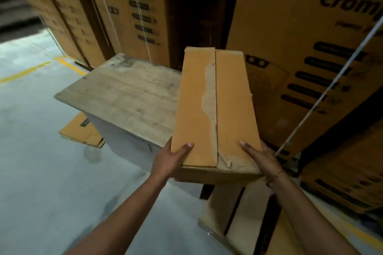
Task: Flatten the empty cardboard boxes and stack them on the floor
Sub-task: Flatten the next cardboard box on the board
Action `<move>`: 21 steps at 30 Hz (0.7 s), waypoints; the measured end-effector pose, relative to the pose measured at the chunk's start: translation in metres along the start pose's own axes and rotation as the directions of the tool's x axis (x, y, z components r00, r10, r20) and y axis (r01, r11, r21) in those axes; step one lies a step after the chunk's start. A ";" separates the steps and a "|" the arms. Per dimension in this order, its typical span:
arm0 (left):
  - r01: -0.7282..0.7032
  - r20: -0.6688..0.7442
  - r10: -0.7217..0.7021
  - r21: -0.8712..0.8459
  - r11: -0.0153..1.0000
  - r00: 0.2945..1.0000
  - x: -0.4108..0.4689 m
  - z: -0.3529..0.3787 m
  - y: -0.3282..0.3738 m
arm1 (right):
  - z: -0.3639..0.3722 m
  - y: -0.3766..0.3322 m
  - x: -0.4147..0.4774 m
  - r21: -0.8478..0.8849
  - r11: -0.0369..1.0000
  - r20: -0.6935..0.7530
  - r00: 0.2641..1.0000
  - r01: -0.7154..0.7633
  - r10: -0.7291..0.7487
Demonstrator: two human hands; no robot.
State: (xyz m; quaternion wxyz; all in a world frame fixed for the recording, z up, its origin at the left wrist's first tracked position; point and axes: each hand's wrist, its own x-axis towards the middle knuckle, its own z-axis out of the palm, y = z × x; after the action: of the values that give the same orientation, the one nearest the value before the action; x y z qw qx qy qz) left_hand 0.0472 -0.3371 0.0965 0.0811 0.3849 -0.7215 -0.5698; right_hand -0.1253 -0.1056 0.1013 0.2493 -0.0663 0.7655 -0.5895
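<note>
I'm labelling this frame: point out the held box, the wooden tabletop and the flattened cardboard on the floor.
held box (194, 99), head view, left top flap
wooden tabletop (128, 97), head view, bare middle
flattened cardboard (79, 130), head view, upper face

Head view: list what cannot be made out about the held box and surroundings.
Head view:
The box: inside hidden by closed flaps.
Left hand, right hand: fingers hidden under the box.
Flattened cardboard on floor: partly hidden behind the table.
Large carton: brand lettering cut by right edge.

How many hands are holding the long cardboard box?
2. The left hand grips the near left corner of the box, thumb on top; the right hand grips the near right corner. The fingers under it are hidden.
</note>
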 end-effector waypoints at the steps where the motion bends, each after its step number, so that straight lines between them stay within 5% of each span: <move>1: 0.007 -0.014 -0.007 -0.002 1.000 1.000 0.008 -0.017 -0.001 | 0.019 -0.006 0.010 -0.001 1.000 0.012 1.000 0.001 -0.001; 21: 0.116 -0.167 -0.116 -0.010 0.993 0.979 0.210 -0.186 0.007 | 0.239 -0.097 0.212 -0.090 0.996 0.198 0.980 0.000 0.018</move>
State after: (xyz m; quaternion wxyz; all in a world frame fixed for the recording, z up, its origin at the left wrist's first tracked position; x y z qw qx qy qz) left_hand 0.0029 -0.6141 0.0979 0.1081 0.4726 -0.6884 -0.5395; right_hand -0.2178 -0.4255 0.0841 0.3237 -0.1324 0.7628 -0.5439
